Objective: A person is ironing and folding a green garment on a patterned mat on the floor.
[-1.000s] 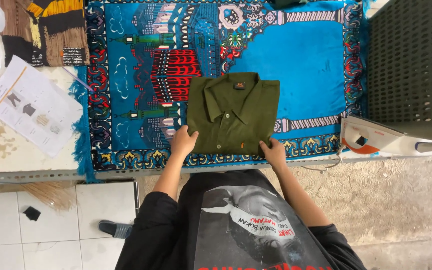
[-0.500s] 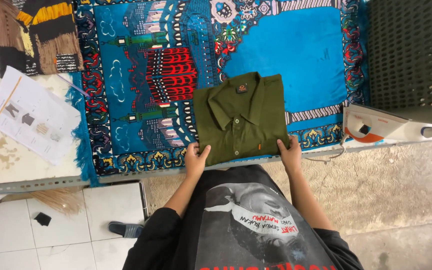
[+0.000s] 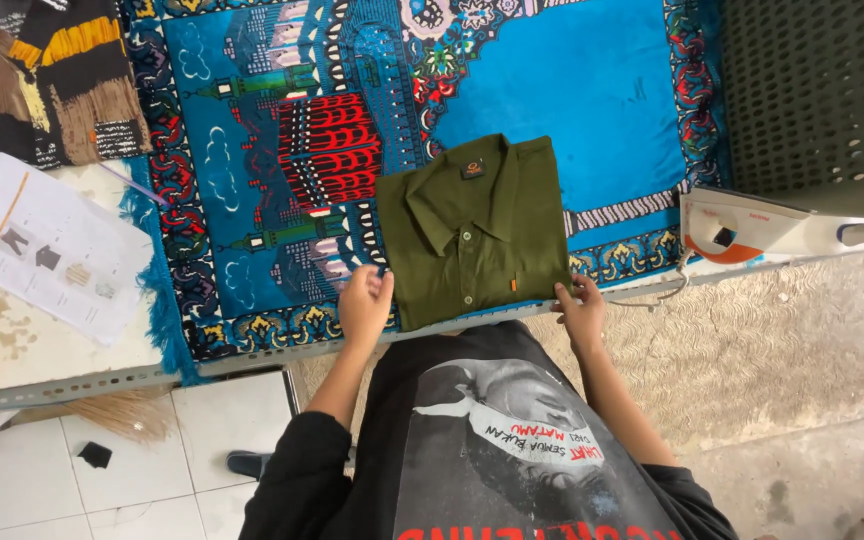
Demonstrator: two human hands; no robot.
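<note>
a paper sheet (image 3: 47,245) lies on the table (image 3: 12,365) at the left. the left hand (image 3: 365,305) has slid to the folded green shirt's (image 3: 477,230) near left corner, its grip pinching the edge. the shirt now sits closer to the table edge on the blue rug (image 3: 592,110). the right hand (image 3: 582,305) pinches the near right corner. both corners held, the shirt looks folded and set to lift. an iron (image 3: 752,228) rests at the right.

The person is wearing a black top with long sleeves (image 3: 302,470) pushed up well behind the fingers, its front showing a grey-and-white printed figure, a slanted white band of lettering and red lettering below.
</note>
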